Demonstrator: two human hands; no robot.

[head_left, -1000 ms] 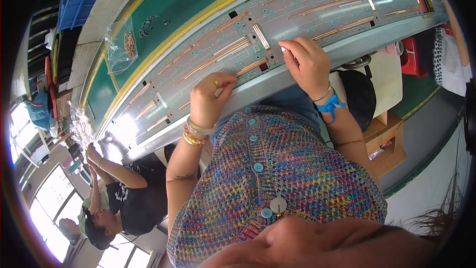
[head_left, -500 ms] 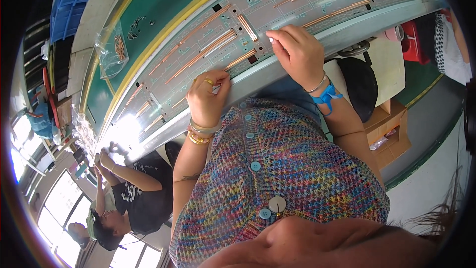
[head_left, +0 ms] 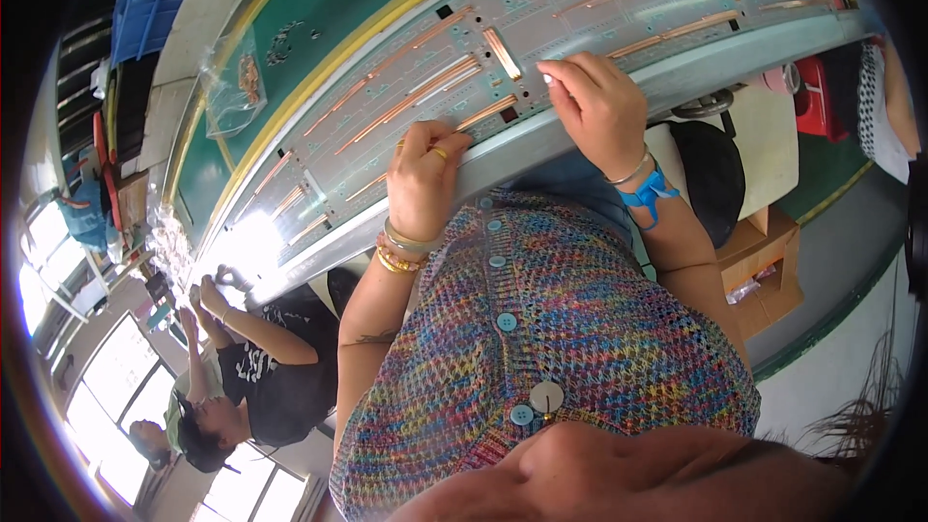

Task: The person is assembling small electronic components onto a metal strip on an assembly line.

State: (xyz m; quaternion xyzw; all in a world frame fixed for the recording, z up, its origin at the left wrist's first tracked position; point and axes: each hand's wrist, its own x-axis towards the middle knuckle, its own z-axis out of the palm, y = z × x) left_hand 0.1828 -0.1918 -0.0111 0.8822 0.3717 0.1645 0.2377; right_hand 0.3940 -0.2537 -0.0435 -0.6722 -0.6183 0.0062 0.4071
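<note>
A long grey panel [head_left: 541, 39] with printed line marks and several copper-coloured strips set along it lies before me. My left hand [head_left: 422, 174] is at the panel's near edge, fingers curled and pressed together. Its fingertips are at the left end of a short copper strip [head_left: 488, 113]; whatever they pinch is hidden. My right hand [head_left: 599, 101] hovers over the near side of the panel, thumb and forefinger brought together. Anything between those tips is too small to make out. Just left of it lies an upright pair of copper strips [head_left: 501, 53].
Beyond the panel, a clear plastic bag [head_left: 235, 97] with copper-coloured pieces lies on the green table [head_left: 319, 0]. A co-worker in a dark shirt [head_left: 290, 367] works at far left. At right are a black seat [head_left: 710, 179], cardboard box [head_left: 768, 275] and red stool [head_left: 820, 97].
The view has shifted slightly, so the panel appears farther right. My left hand has turned a little more upright near the same copper strip. My right hand keeps nearly the same pose.
</note>
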